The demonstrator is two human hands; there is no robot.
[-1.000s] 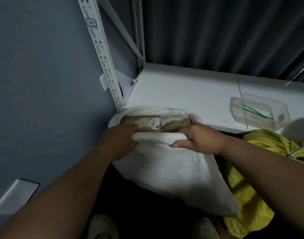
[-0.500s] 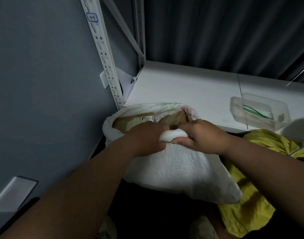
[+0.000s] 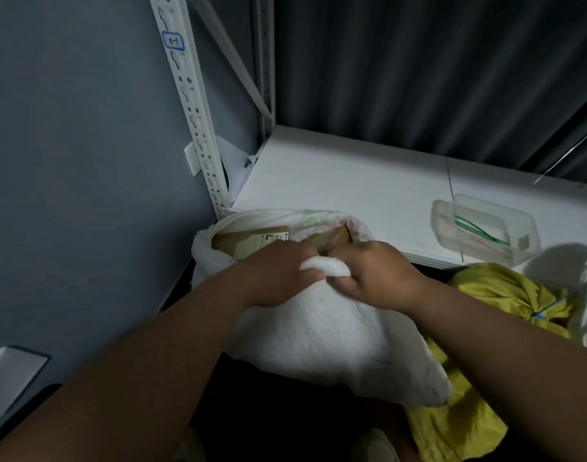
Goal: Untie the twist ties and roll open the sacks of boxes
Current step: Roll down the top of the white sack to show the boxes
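White sack (image 3: 335, 345) mid-frame open; left hand (image 3: 278, 271), right hand (image 3: 378, 275) grip rolled rim; next: roll further down.

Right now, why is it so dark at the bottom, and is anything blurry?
Head view: the shelf catches the light; below the white sack deep shadow hides the floor. Left hand and right hand look slightly smeared; the upright post bows from the wide lens.

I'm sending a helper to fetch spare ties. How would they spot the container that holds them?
Find the white shelf against the dark curtain. Near its front edge sits a clear plastic tub. Nothing else stands on the shelf, and green twist ties lie inside.
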